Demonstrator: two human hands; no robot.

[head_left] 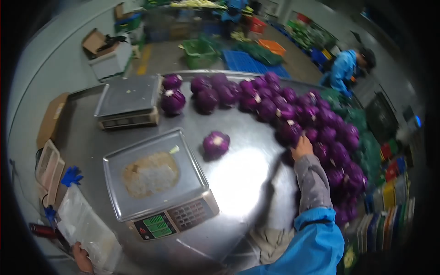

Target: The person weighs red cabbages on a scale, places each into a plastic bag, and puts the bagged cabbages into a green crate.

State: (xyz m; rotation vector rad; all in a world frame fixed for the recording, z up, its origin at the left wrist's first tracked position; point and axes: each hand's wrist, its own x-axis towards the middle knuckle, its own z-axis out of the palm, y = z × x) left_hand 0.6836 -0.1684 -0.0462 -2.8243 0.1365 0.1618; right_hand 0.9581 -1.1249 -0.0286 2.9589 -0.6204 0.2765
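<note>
At the near edge of the pile, my right hand closes against the side of a red cabbage; part of its fingers is hidden between the heads. My left hand, at the lower left, has its fingers curled at the edge of a stack of clear plastic bags. A single red cabbage sits apart near the middle of the steel table. Beside it stands a digital scale, its tray bearing a stained patch and its green display lit.
A second scale stands behind the first. More red cabbages lie heaped along the right edge beside green netting. Blue gloves lie at the left. A co-worker in blue bends at the far right. Crates stand beyond the table.
</note>
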